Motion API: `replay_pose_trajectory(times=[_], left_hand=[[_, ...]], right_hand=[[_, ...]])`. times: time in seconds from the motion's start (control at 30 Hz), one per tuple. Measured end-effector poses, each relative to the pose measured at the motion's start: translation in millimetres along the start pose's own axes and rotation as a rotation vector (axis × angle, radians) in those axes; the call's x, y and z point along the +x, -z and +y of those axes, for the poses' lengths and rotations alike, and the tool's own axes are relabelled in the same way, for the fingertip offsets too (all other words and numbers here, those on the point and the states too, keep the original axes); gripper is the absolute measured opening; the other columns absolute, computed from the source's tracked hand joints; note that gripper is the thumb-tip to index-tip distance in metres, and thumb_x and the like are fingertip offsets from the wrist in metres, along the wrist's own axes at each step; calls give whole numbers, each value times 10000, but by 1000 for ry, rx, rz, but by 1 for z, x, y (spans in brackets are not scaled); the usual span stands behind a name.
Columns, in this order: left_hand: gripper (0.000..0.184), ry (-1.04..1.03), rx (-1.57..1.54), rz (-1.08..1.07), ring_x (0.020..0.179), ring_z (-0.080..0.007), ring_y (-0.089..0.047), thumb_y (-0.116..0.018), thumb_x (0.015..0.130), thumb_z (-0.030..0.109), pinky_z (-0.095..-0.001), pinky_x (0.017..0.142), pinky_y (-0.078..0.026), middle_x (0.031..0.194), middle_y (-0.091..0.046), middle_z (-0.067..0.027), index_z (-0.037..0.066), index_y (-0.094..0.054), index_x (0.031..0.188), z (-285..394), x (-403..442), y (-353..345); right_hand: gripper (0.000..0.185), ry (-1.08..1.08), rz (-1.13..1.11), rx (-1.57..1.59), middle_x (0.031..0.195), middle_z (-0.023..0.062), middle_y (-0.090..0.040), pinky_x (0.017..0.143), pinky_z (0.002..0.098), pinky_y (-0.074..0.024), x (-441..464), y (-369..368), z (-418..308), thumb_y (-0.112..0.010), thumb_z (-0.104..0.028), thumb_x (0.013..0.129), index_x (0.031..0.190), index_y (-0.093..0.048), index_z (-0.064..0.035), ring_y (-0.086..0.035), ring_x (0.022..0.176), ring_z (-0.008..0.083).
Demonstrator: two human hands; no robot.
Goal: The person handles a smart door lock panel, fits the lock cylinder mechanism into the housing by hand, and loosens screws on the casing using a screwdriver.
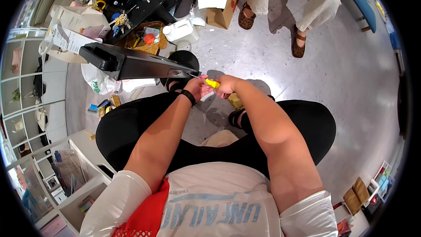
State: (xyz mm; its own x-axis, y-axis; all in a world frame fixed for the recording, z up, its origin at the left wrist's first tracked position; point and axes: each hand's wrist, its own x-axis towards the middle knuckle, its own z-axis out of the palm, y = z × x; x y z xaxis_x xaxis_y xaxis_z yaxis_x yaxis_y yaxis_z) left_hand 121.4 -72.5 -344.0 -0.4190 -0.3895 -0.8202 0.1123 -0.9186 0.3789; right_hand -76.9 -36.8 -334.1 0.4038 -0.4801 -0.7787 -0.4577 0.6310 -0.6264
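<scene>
My right hand (226,85) is closed around the yellow handle of a screwdriver (212,83). Its thin metal shaft points left toward the narrow end of a long black casing (144,64). That end has a metal plate (179,73) set into it. Close by the shaft, my left hand (198,88) is turned partly palm up, its fingers stretched toward the screwdriver. A small white strip (207,96) shows just below those fingers; whether they touch it I cannot tell. The casing slants across at the left, above my left knee.
A black table (149,6) with keys and clutter stands upper left. Near it are a wicker basket (162,39), a white jug (182,33) and a paper bag (222,15). Another person's legs (302,4) are ahead. Shelves (52,74) line the left; a blue bench (359,0) is upper right.
</scene>
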Motion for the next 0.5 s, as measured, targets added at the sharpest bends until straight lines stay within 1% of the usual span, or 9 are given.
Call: replay_pose_trajectory(times=[0.1, 0.13, 0.2, 0.23, 0.27, 0.3, 0.37, 0.4, 0.5], left_hand=[[318, 101, 13, 31, 968, -247, -641, -694, 912, 157, -402, 856, -564, 1083, -627, -121, 71, -516, 1161, 2, 5, -3], [333, 51, 27, 63, 921, -247, -638, -713, 916, 199, -402, 865, -561, 1058, -625, -113, 60, -527, 1155, -4, 12, 2], [333, -30, 91, 89, 978, -253, -631, -702, 920, 188, -395, 894, -540, 1113, -637, -113, 71, -531, 1181, -9, 17, 4], [335, -70, 122, 104, 1006, -256, -627, -697, 922, 182, -391, 909, -530, 1141, -643, -113, 76, -533, 1194, -10, 16, 6], [411, -72, 92, 89, 1044, -285, -625, -686, 900, 118, -406, 940, -516, 1162, -638, -115, 70, -487, 1256, -11, 16, 8], [436, -69, 89, 86, 1055, -287, -623, -680, 892, 105, -410, 948, -512, 1168, -637, -117, 70, -471, 1273, -10, 13, 8], [487, -62, 87, 80, 1076, -292, -620, -668, 875, 78, -419, 965, -504, 1179, -635, -120, 68, -440, 1306, -7, 9, 5], [436, -67, 61, 83, 1090, -296, -613, -668, 858, 83, -418, 975, -497, 1181, -627, -120, 73, -487, 1255, -7, 8, 4], [377, -24, 32, 52, 1105, -295, -608, -712, 870, 160, -418, 972, -498, 1161, -623, -116, 78, -531, 1191, -7, 15, 6]], right_hand=[[432, 122, 137, -120, 959, 129, -702, 615, 363, -583, -18, -3, -2, -721, -238, 817, 1145, -634, 30, -704, 832, 219], [437, 194, 234, -205, 965, 132, -702, 620, 362, -578, -15, -6, 2, -719, -240, 817, 1147, -633, 34, -705, 813, 214], [445, 349, 424, -378, 975, 137, -704, 629, 358, -569, -4, -12, 11, -717, -244, 818, 1149, -630, 41, -707, 775, 204], [465, 225, 307, -212, 973, 141, -705, 643, 359, -564, 2, -10, 11, -735, -253, 801, 1152, -633, 34, -706, 778, 205], [486, 98, 192, -49, 970, 145, -707, 657, 360, -559, 7, -7, 10, -754, -263, 784, 1155, -636, 28, -704, 781, 206], [507, -33, 77, 112, 968, 150, -708, 672, 361, -555, 12, -5, 11, -772, -272, 766, 1157, -640, 21, -703, 784, 207], [543, 6, 36, 27, 914, 131, -712, 733, 352, -543, 15, 0, 16, -784, -299, 768, 1185, -628, 11, -694, 828, 205], [561, 27, 14, -15, 887, 121, -714, 764, 348, -538, 15, 2, 16, -790, -313, 769, 1198, -622, 6, -690, 850, 204], [575, 214, 257, -298, 886, 113, -714, 743, 349, -540, 8, -1, 17, -811, -313, 746, 1191, -626, 2, -685, 818, 200]])
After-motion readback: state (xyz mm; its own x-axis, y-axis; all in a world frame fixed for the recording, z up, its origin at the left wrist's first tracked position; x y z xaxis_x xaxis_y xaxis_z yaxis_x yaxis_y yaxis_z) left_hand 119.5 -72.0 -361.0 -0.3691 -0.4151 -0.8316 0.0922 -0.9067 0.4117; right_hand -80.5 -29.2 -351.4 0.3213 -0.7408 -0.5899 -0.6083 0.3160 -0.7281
